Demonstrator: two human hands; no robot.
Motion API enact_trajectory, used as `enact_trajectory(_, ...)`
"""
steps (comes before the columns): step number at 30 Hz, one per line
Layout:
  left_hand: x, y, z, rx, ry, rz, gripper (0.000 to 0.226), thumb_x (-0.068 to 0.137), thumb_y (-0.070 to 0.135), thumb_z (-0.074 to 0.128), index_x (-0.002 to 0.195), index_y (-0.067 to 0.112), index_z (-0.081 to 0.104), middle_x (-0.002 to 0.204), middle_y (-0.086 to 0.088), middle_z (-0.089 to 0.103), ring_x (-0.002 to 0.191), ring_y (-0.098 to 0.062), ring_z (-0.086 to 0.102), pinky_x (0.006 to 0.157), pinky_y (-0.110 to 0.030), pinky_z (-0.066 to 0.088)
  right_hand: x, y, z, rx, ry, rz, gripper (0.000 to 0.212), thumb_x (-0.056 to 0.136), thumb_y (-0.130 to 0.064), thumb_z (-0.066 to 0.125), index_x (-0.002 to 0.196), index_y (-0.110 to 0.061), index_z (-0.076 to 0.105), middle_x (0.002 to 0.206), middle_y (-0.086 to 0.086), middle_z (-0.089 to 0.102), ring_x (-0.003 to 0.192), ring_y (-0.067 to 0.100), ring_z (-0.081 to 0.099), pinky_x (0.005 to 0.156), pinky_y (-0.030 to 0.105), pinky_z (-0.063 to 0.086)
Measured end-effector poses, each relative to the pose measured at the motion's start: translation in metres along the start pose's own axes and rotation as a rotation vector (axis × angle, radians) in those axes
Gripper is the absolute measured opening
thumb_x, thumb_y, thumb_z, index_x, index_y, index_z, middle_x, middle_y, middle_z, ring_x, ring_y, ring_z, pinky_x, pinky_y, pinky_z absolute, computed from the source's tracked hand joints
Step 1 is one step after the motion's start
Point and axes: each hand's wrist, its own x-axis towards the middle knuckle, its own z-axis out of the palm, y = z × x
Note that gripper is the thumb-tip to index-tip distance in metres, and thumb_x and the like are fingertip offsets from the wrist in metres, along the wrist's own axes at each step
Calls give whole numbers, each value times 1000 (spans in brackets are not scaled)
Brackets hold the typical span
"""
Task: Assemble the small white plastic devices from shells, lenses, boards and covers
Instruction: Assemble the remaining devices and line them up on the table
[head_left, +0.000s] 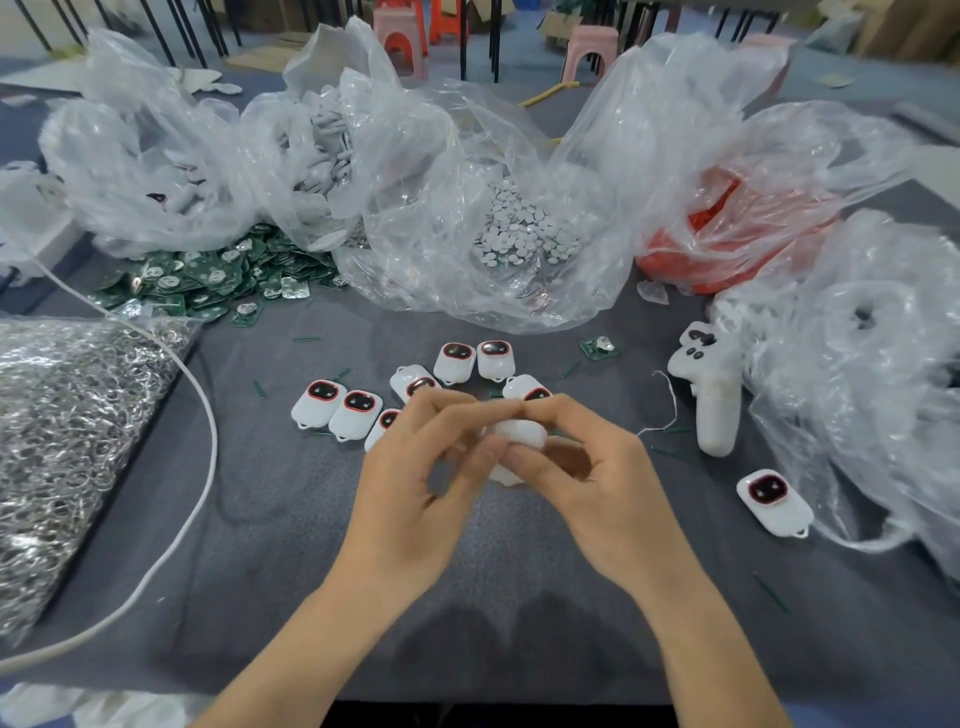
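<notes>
Pinching a small white device (515, 441) between the fingers of the left hand (415, 488) and the right hand (602, 483), both sets curling onto it, just above the middle of the grey tabletop (291, 545). Working right in front of a cluster of finished devices (358, 408) lying flat, dark red-rimmed windows up, with a lone device (774, 501) lying apart at the right, near a white hand controller (714, 400).

Facing a row of clear plastic bags:
- Straight ahead, a bag of small pale discs (524, 234).
- To its right, a bag of red parts (727, 228).
- Behind and to the left, a bag of grey-white flat pieces (324, 135).
- At far right, a crumpled bag (857, 364), its contents too blurred for telling.

Sitting beside a bag of shiny metal rings (67, 415) at the left edge, a white cable (205, 457) curving over its corner. Looking past at loose green boards (208, 286) heaping on the tabletop at the foot of the left bags, and a single board (599, 347) lying apart near the discs.
</notes>
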Motion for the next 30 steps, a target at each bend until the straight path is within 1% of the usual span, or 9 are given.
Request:
enact_trajectory(3, 1, 7, 5, -322, 52, -224, 8, 86, 17, 64, 91, 22, 68, 87, 3, 73, 81, -9, 69, 69, -16, 52, 0, -3, 0, 92, 88, -8, 15, 78, -19, 75, 91, -25, 69, 85, 0, 69, 77, 16, 64, 59, 26, 54)
enact_trajectory(5, -2, 10, 11, -462, 86, -325, 7, 83, 10, 60, 90, 10, 64, 81, 2, 74, 76, -12, 71, 66, -18, 55, -1, -1, 4, 180, 157, -1, 12, 77, -16, 75, 87, -21, 71, 83, 4, 70, 74, 15, 65, 56, 23, 53)
enact_trajectory(7, -5, 12, 13, -529, 80, -339, 15, 81, 10, 59, 95, 8, 63, 80, 0, 72, 75, -15, 71, 66, -22, 56, -4, 1, 8, 250, 213, 8, 8, 76, -14, 74, 84, -16, 73, 76, 6, 69, 67, 13, 63, 54, 22, 52)
enact_trajectory(10, -5, 17, 11, -500, 14, -286, 24, 79, 13, 59, 102, 16, 65, 84, 3, 73, 71, -11, 70, 66, -18, 55, -8, 2, 11, 249, 219, -9, 5, 76, -14, 74, 82, -14, 73, 72, 2, 69, 59, 11, 59, 52, 21, 49)
enact_trajectory(14, -7, 20, 9, -402, 17, -224, 9, 86, 13, 63, 89, 20, 65, 77, 9, 72, 64, -5, 67, 63, -14, 52, -11, -1, 12, 184, 194, -46, 3, 77, -17, 71, 79, -19, 72, 69, 0, 67, 55, 11, 56, 49, 21, 46)
enact_trajectory(16, -9, 21, 9, -345, 29, -195, 8, 88, 10, 60, 86, 19, 62, 73, 12, 71, 61, -2, 65, 61, -12, 49, -11, -2, 15, 160, 199, -63, 2, 77, -18, 71, 76, -20, 70, 65, -3, 64, 53, 10, 54, 47, 20, 44)
enact_trajectory(22, -13, 22, 12, -394, 72, -200, 3, 87, 12, 57, 85, 13, 59, 77, 7, 72, 63, -6, 67, 60, -17, 52, -15, -2, 17, 35, 244, -136, 5, 80, -34, 68, 80, -30, 68, 73, -4, 64, 63, 10, 56, 56, 27, 46)
enact_trajectory(26, -10, 17, 13, -414, 50, -247, 4, 88, 18, 57, 84, 16, 57, 75, 4, 71, 58, -12, 67, 53, -22, 53, -11, 2, 18, 147, 210, -55, 10, 84, -23, 66, 86, -14, 70, 69, -7, 64, 60, 6, 55, 54, 17, 45)
enact_trajectory(30, -5, 7, 10, -355, 40, -286, 3, 87, 20, 57, 87, 20, 61, 72, 5, 69, 56, -15, 66, 50, -24, 52, -9, 9, 17, 308, 191, 52, 9, 83, -19, 64, 88, -15, 71, 76, -2, 68, 68, 11, 60, 62, 22, 49)
